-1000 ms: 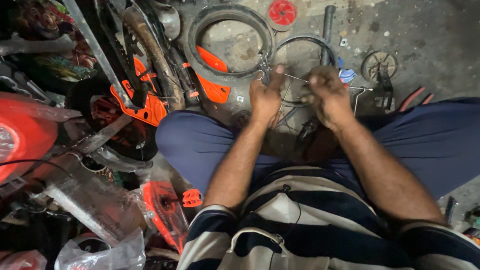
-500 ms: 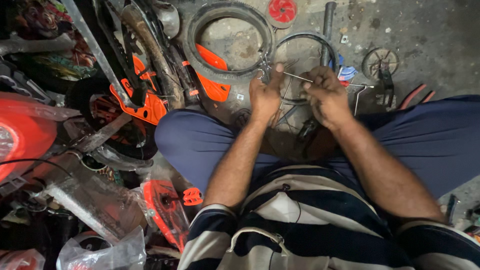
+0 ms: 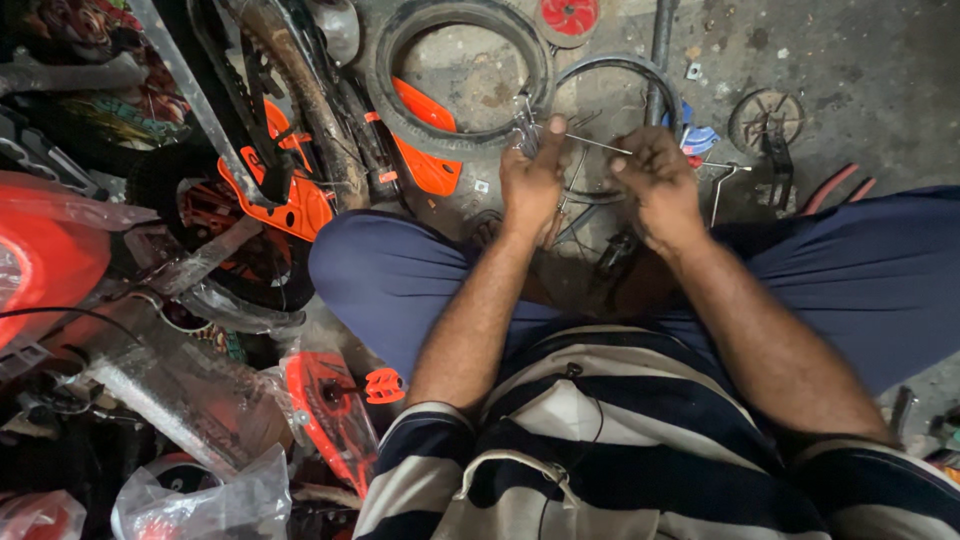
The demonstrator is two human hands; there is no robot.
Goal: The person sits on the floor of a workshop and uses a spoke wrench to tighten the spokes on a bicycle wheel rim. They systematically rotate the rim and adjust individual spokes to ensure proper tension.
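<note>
Between your knees, at 12 o'clock: left hand [image 3: 532, 180] pinched shut on spoke bundle [image 3: 524, 128]. Right hand [image 3: 655, 182] curled, fingertips gripping single spoke [image 3: 598, 146]. Thin, light, springy, slick steel; probably best gripped near end. Small rim [image 3: 640, 72] beyond.

Seated, knees spread wide, both forearms reaching forward and down between the thighs. Left hand [image 3: 533, 180]: back of hand up, fingers curled into a tight fist, thumb raised at the top, wrist straight. Right hand [image 3: 652, 182]: level with the left hand and just to its right, apart from it; knuckles up, fingers bent inward in a pinch, wrist slightly flexed. Elbows bent, close to the torso. Right forearm slightly blurred.
</note>
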